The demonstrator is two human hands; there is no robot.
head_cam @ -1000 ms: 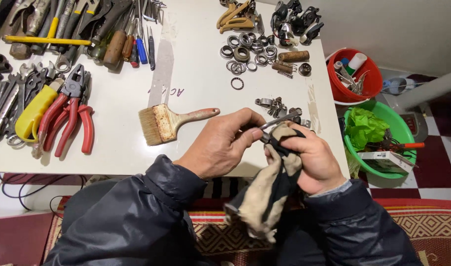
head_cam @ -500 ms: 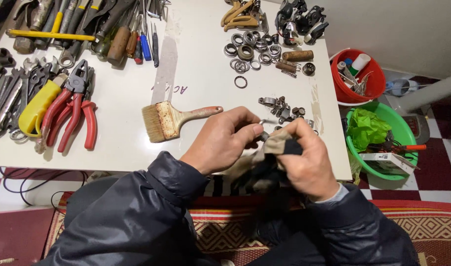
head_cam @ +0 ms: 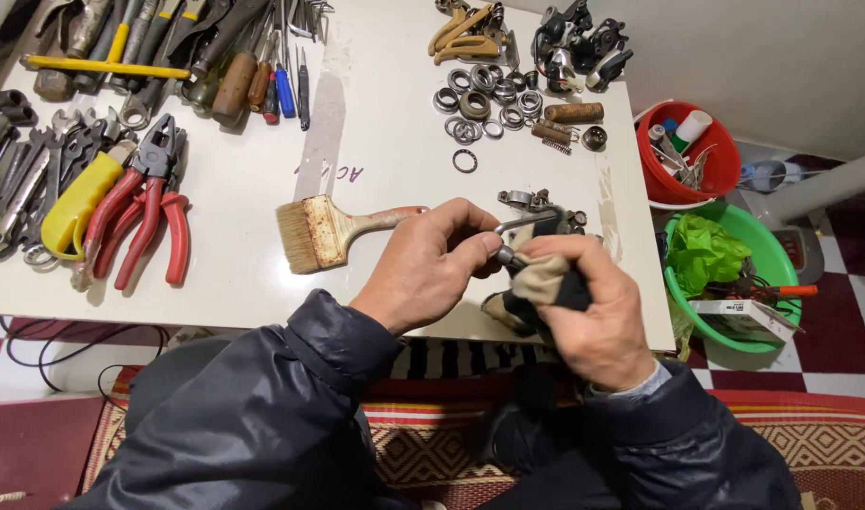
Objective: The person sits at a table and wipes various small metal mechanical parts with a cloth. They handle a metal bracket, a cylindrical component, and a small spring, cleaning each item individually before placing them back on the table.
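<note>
The white desk [head_cam: 376,85] carries pliers [head_cam: 144,203], a brush [head_cam: 324,231] and metal rings [head_cam: 479,99]; two tubs stand on the checkered floor. Since a second ago the cloth [head_cam: 536,283] is bunched tighter in the right hand [head_cam: 593,316]. The left hand [head_cam: 432,269] pinches the small metal part [head_cam: 522,229] above the desk edge, so the wiping goes on

Packaging: one box, one bottle
Flat white box [head_cam: 737,315] lay in green basin [head_cam: 777,247]; white bottle [head_cam: 692,127] stood in red bucket [head_cam: 661,185], right of desk [head_cam: 385,113].
</note>
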